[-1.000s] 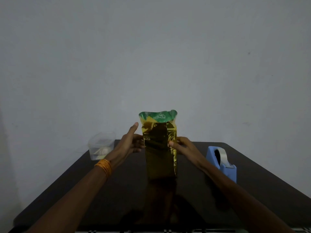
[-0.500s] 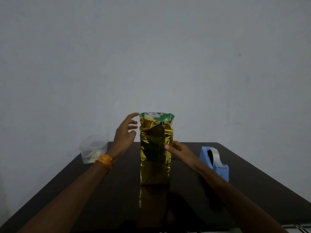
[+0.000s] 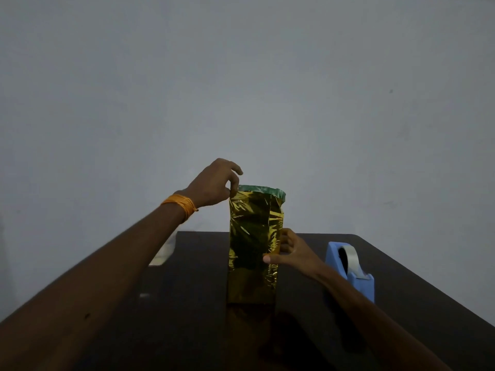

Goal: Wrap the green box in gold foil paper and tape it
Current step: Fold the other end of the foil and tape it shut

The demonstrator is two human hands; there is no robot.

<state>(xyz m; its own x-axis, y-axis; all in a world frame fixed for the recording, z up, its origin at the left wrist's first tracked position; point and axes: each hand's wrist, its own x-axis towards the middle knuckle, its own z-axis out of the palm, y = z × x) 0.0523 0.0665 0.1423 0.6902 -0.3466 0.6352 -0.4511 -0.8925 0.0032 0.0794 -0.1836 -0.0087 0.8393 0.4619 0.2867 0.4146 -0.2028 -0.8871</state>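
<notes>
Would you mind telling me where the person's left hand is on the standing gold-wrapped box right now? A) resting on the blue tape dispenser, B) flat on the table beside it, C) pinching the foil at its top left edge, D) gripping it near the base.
C: the left hand is raised beside the top of the gold foil paper, fingertips pinching its upper left edge, while the right hand steadies the right side lower down.

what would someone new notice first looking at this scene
The shiny gold foil paper, wrapped around a tall box standing upright mid-table, green showing at its open top. The left hand pinches the foil's top left corner while the right hand grips its right side lower down. A blue tape dispenser sits to the right on the dark table.
</notes>
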